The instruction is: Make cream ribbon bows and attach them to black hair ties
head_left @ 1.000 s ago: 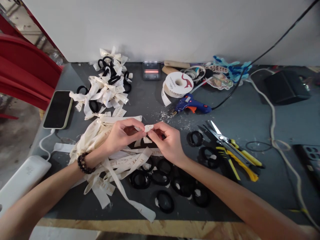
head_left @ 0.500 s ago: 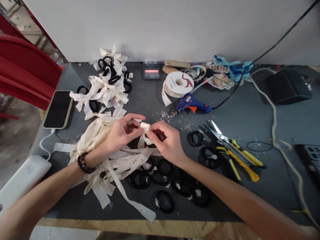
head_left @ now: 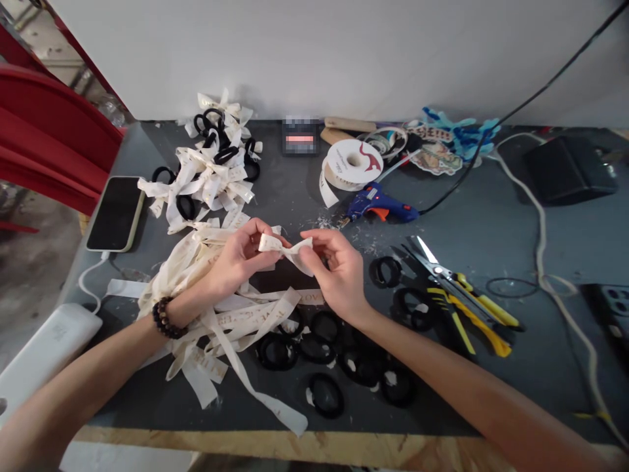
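Between my hands, above the table's middle, is a cream ribbon bow [head_left: 286, 247] with two loops and a narrow centre. My left hand [head_left: 243, 254] pinches its left side between thumb and fingers. At the right loop, my right hand [head_left: 338, 267] grips with thumb and forefinger. A heap of cut cream ribbons [head_left: 179, 262] with printed letters lies under and beside my left wrist. Below my hands are several black hair ties [head_left: 314, 344], some bearing white bits. Farther back on the left sits a pile of finished-looking ribbon bows on black hair ties [head_left: 211, 170].
A blue glue gun [head_left: 381, 202] lies behind my right hand, near a ribbon spool [head_left: 354, 162]. Scissors [head_left: 449, 275] and yellow-handled cutters [head_left: 455, 321] lie at right. A phone [head_left: 115, 213] is charging from a white power bank [head_left: 52, 351] at left. Cables [head_left: 540, 236] cross the right side.
The ribbon has gone from a small pinched loop to a spread bow. My right hand has shifted slightly right, and its fingers have opened outward along the loop.
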`<state>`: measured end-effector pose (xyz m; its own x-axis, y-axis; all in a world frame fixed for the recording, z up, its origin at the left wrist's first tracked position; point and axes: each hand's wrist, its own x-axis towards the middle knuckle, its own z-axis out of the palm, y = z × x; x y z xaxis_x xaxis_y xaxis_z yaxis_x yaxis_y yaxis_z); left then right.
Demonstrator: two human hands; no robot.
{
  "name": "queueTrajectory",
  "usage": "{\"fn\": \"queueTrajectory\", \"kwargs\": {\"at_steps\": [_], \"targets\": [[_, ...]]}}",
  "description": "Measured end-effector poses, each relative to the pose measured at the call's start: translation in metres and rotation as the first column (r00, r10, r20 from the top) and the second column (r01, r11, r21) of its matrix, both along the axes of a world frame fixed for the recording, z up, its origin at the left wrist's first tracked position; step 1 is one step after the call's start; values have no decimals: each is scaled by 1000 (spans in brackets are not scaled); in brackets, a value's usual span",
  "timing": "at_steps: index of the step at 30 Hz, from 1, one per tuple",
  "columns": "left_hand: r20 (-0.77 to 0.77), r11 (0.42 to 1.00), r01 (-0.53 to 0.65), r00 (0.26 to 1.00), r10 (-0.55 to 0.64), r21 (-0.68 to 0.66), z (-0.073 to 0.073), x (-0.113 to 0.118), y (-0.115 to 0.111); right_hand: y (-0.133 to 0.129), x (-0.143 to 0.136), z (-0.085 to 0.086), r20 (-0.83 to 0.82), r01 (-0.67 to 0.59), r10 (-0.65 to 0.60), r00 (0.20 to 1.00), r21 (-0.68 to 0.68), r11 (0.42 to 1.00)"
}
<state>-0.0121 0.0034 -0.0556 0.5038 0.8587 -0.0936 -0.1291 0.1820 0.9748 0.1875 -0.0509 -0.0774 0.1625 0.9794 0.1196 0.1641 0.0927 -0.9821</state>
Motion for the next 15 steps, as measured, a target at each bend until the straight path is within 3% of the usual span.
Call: {"fn": "queueTrajectory", "kwargs": {"at_steps": [6, 9, 15], "targets": [[-271, 976, 40, 962, 19, 212, 4, 2, -1, 0, 0, 2, 46, -40, 40, 998, -1, 999], [-290, 954, 60, 957, 29, 293, 2, 2, 0, -1, 0, 0, 22, -31, 31, 999, 3, 1000], [-326, 940, 149, 944, -43, 308, 1, 1, 1, -1, 1, -5, -6, -32, 33, 999, 90, 995]]}}
